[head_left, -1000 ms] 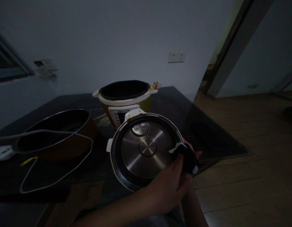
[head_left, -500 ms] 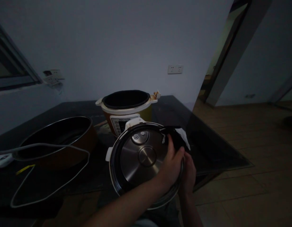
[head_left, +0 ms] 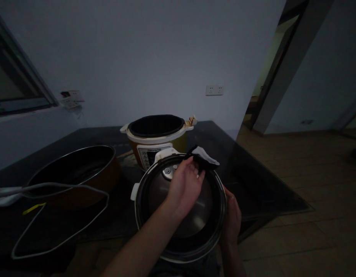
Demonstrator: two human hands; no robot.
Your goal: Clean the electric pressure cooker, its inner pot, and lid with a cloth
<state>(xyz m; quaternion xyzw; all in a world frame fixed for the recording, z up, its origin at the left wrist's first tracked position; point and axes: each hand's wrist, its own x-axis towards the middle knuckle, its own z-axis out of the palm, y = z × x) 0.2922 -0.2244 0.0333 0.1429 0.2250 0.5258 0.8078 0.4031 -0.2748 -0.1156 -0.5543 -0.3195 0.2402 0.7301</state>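
Note:
I hold a round cooker lid upside down in front of me, its steel inner plate and dark rim facing up. My left hand is closed on a dark cloth with a white patch and presses it on the lid's far rim, near the white handle tab. My right hand grips the lid's right edge, fingers curled under it. Just behind the lid stands the open orange-and-white cooker body with its black inner pot.
A dark glass table carries the cooker. A wide dark pan sits on the left with a grey cord looped across it. A wall socket is behind. Wooden floor and a doorway lie to the right.
My left hand has carried the cloth along the lid's rim, from the near right edge up to the far side. The lid has tipped flatter and sunk slightly.

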